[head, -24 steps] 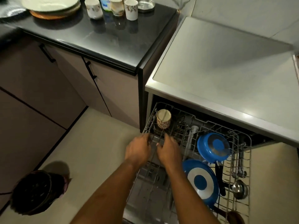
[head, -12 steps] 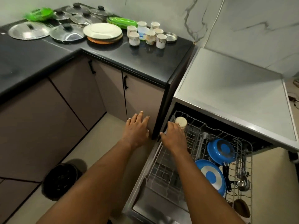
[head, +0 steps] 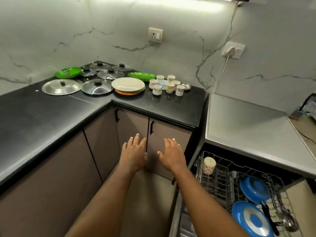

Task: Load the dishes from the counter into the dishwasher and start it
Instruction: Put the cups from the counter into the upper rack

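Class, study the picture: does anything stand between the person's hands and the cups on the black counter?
Nothing visible does. The left hand and right hand hover open before the cabinet doors, below the edge of the counter; its bare top lies in front of the cups.
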A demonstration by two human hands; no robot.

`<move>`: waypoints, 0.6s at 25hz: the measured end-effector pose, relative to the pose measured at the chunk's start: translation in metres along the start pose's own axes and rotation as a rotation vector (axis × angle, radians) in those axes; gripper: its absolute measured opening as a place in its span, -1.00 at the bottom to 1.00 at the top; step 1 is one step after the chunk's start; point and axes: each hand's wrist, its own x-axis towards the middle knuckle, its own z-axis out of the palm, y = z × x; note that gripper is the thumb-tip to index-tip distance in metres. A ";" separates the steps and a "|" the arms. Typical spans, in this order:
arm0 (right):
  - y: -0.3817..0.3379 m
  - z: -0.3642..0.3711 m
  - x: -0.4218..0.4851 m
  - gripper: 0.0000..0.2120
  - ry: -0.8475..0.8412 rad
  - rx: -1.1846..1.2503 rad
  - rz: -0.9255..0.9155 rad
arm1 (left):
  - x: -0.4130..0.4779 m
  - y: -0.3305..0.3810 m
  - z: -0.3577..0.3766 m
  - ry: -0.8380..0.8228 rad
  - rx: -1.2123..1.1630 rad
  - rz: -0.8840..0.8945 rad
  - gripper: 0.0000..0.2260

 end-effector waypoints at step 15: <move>-0.053 0.017 0.118 -0.35 0.019 0.056 0.026 | 0.094 -0.064 -0.026 -0.016 0.033 0.026 -0.41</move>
